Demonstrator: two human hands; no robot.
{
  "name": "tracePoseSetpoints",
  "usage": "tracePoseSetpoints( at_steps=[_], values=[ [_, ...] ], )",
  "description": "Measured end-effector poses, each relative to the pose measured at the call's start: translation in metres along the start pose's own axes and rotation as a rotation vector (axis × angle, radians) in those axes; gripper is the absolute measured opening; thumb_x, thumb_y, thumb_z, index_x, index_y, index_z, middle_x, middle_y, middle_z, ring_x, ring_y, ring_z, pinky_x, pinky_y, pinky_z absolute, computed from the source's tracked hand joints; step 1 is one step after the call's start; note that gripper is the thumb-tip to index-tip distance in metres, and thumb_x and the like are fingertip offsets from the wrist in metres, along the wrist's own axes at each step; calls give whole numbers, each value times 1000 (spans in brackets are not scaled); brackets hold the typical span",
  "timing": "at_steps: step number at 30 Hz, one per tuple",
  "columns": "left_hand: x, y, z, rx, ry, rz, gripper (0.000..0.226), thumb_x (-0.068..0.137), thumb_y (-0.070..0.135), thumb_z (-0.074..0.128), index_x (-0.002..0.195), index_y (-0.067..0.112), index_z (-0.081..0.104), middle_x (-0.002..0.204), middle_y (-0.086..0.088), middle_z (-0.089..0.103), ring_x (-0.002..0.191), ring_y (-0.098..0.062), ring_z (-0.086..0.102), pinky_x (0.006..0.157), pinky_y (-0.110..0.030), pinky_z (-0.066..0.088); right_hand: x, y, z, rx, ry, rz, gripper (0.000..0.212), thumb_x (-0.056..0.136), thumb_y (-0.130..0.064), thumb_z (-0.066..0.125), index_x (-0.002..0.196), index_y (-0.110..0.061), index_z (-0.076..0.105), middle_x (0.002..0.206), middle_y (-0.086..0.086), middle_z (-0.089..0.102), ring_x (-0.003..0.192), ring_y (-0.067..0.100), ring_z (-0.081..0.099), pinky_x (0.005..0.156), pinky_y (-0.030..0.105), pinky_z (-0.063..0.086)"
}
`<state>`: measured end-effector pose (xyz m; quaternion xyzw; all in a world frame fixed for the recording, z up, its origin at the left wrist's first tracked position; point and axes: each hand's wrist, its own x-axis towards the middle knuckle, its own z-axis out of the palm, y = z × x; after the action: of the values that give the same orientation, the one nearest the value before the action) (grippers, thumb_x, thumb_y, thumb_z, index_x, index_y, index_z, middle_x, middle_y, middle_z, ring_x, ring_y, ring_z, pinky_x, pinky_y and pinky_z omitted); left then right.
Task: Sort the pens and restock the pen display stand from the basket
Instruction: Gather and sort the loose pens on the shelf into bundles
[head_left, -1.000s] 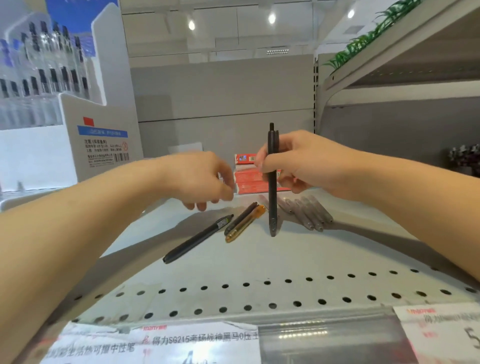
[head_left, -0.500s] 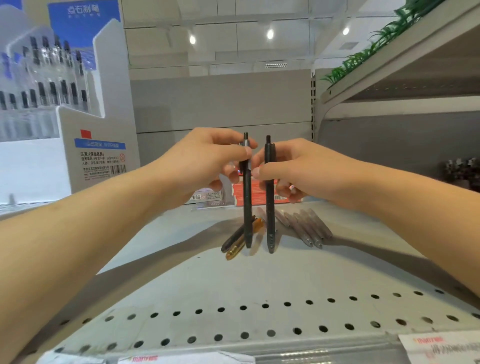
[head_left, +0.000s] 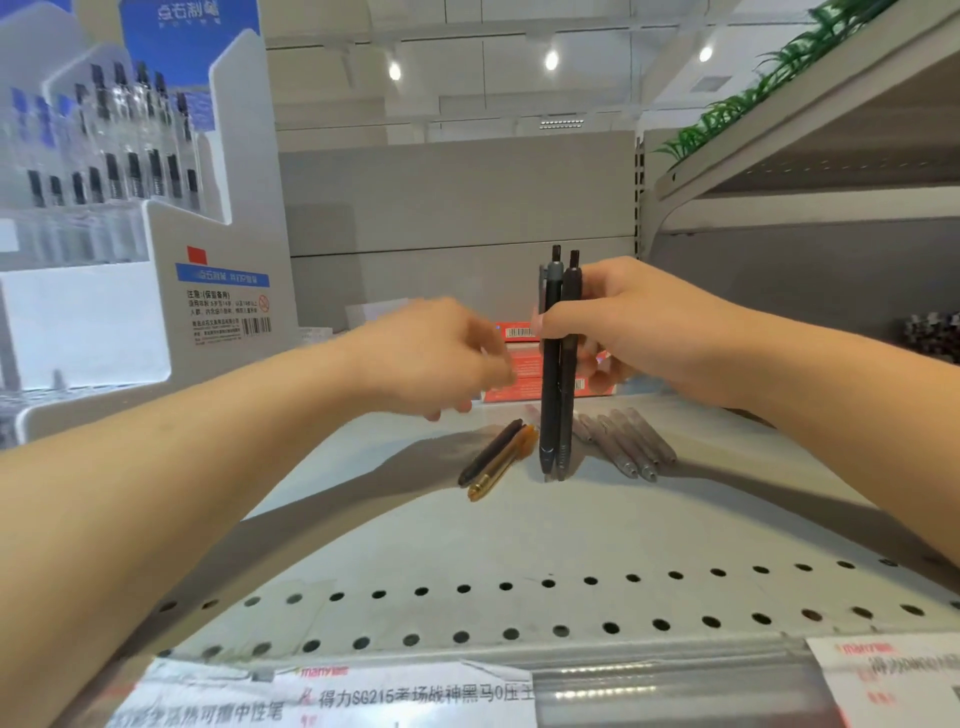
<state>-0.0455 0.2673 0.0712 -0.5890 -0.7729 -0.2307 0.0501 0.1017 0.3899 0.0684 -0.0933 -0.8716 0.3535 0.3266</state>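
Observation:
My right hand (head_left: 644, 332) grips two black pens (head_left: 557, 395) side by side, upright, with their tips touching the grey shelf (head_left: 519, 540). My left hand (head_left: 441, 358) hovers just left of them, empty, with its fingers loosely curled and blurred. A dark pen (head_left: 491, 452) and an amber pen (head_left: 504, 462) lie together on the shelf left of the upright pair. Several translucent grey pens (head_left: 628, 441) lie in a row on the right. The white and blue pen display stand (head_left: 130, 218) rises at the far left with several pens in it. No basket is in view.
Red boxes (head_left: 524, 364) sit at the back of the shelf behind my hands. Printed price labels (head_left: 405, 696) run along the perforated front edge. An upper shelf (head_left: 810, 156) with green plastic grass overhangs on the right.
My left hand picked a black pen off the shelf and passed it to my right hand, which now holds both. The left hand has let go and drawn back to the left.

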Motion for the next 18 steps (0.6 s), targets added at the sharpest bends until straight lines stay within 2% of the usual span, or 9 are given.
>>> tracePoseSetpoints(
  at_steps=[1,3,6,8,11,13,15,17,18],
  values=[
    [0,0,6,128,-67,1,23,95,44,56,108,32,70,91,9,72,73,-8,70,53,-19,53,0,0,0,9,2,1,13,94,-18,66,81,-14,64,55,-7,59,48,8,54,44,20,45],
    [0,1,17,233,-177,-31,34,93,53,55,112,29,69,94,8,73,72,-9,70,57,-21,55,-1,0,0,4,-5,1,14,94,-21,67,82,-16,64,54,-8,60,47,8,55,44,20,45],
    [3,0,27,294,-281,-89,47,91,60,55,128,32,61,102,9,70,87,-12,68,74,-27,56,-1,1,0,-24,1,0,11,94,-26,68,85,-20,65,63,-3,67,50,7,57,46,20,45],
    [5,1,29,281,-320,-97,51,92,54,58,138,33,53,104,13,64,91,-11,64,76,-24,52,0,1,-1,-45,9,3,9,94,-28,68,89,-21,67,78,8,72,54,8,59,48,19,46],
    [8,3,24,306,-334,-110,52,93,43,61,141,25,51,109,11,57,99,-13,59,89,-27,50,0,1,-2,-53,1,-2,10,94,-29,69,87,-21,67,74,4,66,52,8,55,48,20,47],
    [8,1,21,317,-364,-138,41,92,41,61,129,22,62,110,7,65,101,-15,62,92,-32,53,0,2,-3,-49,1,-2,9,94,-28,69,88,-21,67,70,-1,64,51,7,54,49,20,48],
    [10,-2,21,322,-383,-142,24,92,41,61,108,26,69,98,5,67,92,-13,63,83,-30,54,1,2,-4,-52,3,1,9,94,-28,69,90,-20,68,70,-1,64,51,6,54,49,19,48],
    [10,-3,23,307,-364,-134,12,94,39,59,83,37,63,86,8,63,84,-12,60,74,-28,51,1,3,-4,-63,4,6,11,94,-29,68,93,-18,68,74,0,65,52,6,55,50,19,49],
    [10,-3,22,310,-359,-125,21,95,38,57,74,42,55,82,10,61,80,-10,58,68,-26,47,2,3,-4,-67,5,8,11,94,-29,68,94,-18,69,75,1,65,53,6,56,50,19,49]
  ],
)
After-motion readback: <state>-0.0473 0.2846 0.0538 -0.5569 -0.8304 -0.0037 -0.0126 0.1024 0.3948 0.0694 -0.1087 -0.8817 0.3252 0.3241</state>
